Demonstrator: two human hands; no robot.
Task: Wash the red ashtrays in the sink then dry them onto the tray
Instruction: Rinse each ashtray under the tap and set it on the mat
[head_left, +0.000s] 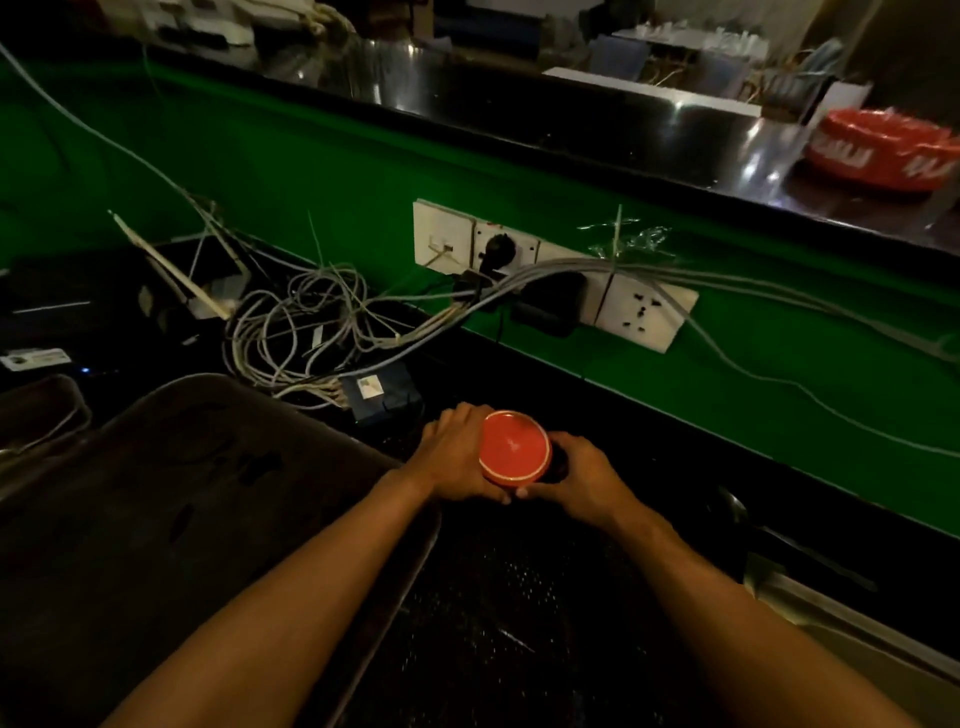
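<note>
A small round red ashtray (513, 448) with a pale rim sits between both my hands, just above the dark counter. My left hand (456, 453) wraps its left side and my right hand (582, 480) grips its right side, where something dark shows under the fingers. A large dark tray (171, 499) lies to the left, under my left forearm. A bigger red ashtray (883, 150) with white lettering rests on the upper black bar counter at the far right. A metal sink edge (810, 603) shows at the lower right.
A tangle of grey cables (311, 322) and wall sockets (644, 312) line the green wall behind my hands. A small blue box (382, 392) sits beside the tray. Another dark container (36, 415) stands at the left edge.
</note>
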